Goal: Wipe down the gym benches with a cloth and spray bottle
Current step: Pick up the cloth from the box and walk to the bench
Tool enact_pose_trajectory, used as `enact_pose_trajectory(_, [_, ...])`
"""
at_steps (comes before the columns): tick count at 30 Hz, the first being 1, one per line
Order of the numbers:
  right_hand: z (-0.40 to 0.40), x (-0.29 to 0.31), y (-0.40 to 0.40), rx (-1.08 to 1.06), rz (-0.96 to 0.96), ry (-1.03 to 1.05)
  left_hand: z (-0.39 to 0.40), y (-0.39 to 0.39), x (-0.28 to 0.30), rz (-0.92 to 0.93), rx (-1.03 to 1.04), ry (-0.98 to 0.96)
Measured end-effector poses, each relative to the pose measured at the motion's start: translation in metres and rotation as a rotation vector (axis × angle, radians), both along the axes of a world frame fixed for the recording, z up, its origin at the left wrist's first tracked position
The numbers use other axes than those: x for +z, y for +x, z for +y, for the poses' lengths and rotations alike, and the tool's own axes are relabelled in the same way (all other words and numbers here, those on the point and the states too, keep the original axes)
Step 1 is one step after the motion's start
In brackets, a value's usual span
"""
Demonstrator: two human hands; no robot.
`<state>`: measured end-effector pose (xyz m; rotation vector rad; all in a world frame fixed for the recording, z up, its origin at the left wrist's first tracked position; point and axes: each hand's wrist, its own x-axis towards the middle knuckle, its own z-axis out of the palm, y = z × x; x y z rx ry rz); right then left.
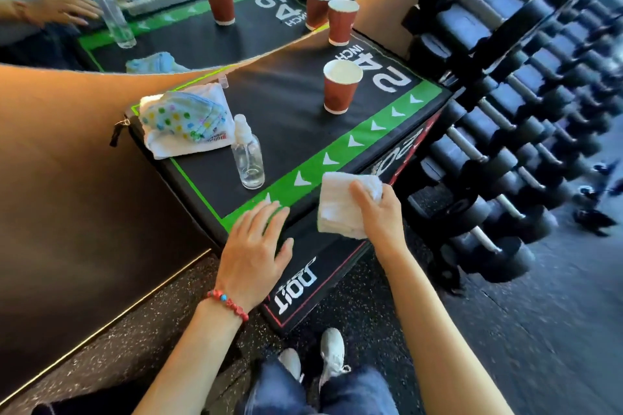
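While the right hand (379, 212) curls round a folded white cloth (340, 204), thumb on top, the cloth lies over the counter's (286, 118) near right edge, its long axis running from the green strip (350, 141) toward the person. The left hand (258, 253) rests flat beside it, its grip wide with fingers spread on the strip's near end. Just beyond stands the spray bottle (247, 153), upright, nozzle up. Behind it lies a dotted cloth (183, 120) on a white towel (168, 145). Farther back stand two red cups (340, 86), the far one apparently touching a mirror. Dumbbells (505, 111) fill the right.
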<state>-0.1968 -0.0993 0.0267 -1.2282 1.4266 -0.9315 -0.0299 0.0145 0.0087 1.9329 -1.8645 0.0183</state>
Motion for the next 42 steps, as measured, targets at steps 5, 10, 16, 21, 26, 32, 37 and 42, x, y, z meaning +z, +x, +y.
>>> enact_pose_trajectory(5, [0.041,-0.021,-0.063,-0.204,-0.124,0.103,-0.009,-0.040,-0.007,-0.015,-0.175,0.043])
enact_pose_trajectory(10, [0.090,-0.033,-0.128,-0.392,-0.172,0.150,-0.013,-0.095,-0.014,-0.035,-0.378,0.056])
enact_pose_trajectory(16, [0.166,-0.048,-0.217,-0.592,-0.269,0.176,-0.006,-0.182,-0.024,-0.061,-0.629,0.090])
enact_pose_trajectory(21, [0.250,-0.056,-0.300,-0.791,-0.258,0.129,0.026,-0.278,-0.031,-0.070,-0.822,0.139])
enact_pose_trajectory(26, [0.341,-0.073,-0.377,-0.992,-0.202,0.125,0.078,-0.375,-0.042,-0.089,-0.993,0.171])
enact_pose_trajectory(32, [0.431,-0.089,-0.438,-1.274,-0.225,0.137,0.127,-0.462,-0.052,-0.125,-1.188,0.219])
enact_pose_trajectory(37, [0.465,-0.100,-0.478,-1.515,-0.279,0.164,0.138,-0.527,-0.062,-0.170,-1.344,0.248])
enact_pose_trajectory(42, [0.466,-0.109,-0.521,-1.670,-0.319,0.203,0.130,-0.602,-0.079,-0.208,-1.467,0.294])
